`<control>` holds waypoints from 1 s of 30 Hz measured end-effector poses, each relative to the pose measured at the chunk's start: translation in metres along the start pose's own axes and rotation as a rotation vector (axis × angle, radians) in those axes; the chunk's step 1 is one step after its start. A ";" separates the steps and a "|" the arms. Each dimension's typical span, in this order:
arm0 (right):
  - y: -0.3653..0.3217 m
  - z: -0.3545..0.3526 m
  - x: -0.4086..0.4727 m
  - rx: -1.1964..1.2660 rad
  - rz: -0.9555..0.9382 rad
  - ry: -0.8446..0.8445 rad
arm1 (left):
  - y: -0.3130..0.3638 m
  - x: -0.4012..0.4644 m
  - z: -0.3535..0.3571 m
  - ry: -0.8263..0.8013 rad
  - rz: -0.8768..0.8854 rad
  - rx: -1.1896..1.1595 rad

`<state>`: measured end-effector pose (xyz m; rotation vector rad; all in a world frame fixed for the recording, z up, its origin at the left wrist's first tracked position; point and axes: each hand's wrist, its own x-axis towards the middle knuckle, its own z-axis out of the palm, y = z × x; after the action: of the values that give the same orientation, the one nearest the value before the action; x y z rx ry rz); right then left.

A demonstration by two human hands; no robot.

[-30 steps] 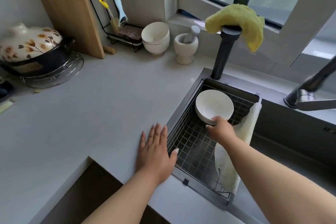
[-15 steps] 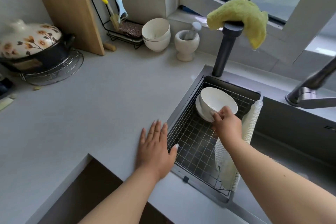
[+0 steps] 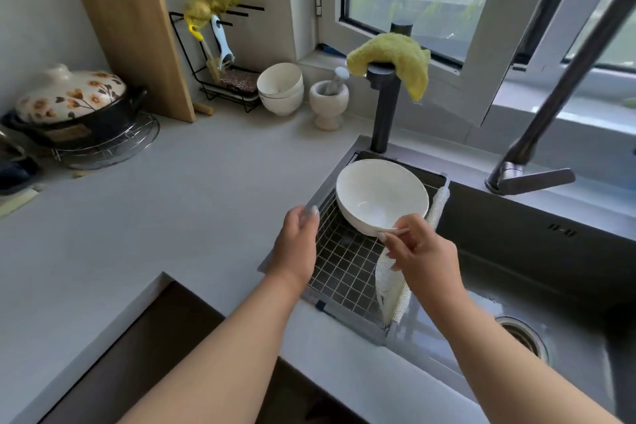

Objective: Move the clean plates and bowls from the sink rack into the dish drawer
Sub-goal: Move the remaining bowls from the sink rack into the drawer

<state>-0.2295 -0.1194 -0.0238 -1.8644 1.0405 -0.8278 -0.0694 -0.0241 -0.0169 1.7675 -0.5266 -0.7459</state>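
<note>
At the far left a flowered lidded pot [image 3: 70, 98] sits on a wire trivet, with a wooden cutting board [image 3: 132, 34] leaning on the wall behind it and two stacked bowls [image 3: 280, 88] further along the counter. The left hand [image 3: 298, 244] hovers at the counter edge of the sink rack [image 3: 344, 265], fingers loosely curled, holding nothing. Next comes the white bowl [image 3: 380, 196], raised above the rack and tilted toward the camera. The right hand [image 3: 418, 251] pinches its near rim between thumb and fingertips. Glazed ceramic like this is likely stiff, breakable and slick if damp, so a rim pinch looks thin; cupping the left palm under the base would steady the carry. A yellow cloth [image 3: 390, 60] drapes over the dark tap behind
</note>
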 end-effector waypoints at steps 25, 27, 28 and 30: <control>-0.107 0.114 -0.153 0.589 0.309 -1.045 | -0.058 -0.222 -0.155 0.527 -0.191 -0.886; -0.121 0.128 -0.170 0.606 0.345 -1.111 | -0.066 -0.240 -0.171 0.581 -0.187 -0.896; -0.127 0.135 -0.180 0.601 0.358 -1.128 | -0.071 -0.250 -0.180 0.609 -0.193 -0.896; -0.140 0.150 -0.203 0.582 0.373 -1.159 | -0.085 -0.271 -0.200 0.662 -0.214 -0.876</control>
<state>-0.1469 0.1554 0.0040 -1.2285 0.3017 0.2159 -0.1194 0.3188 0.0056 1.1252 0.4045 -0.3847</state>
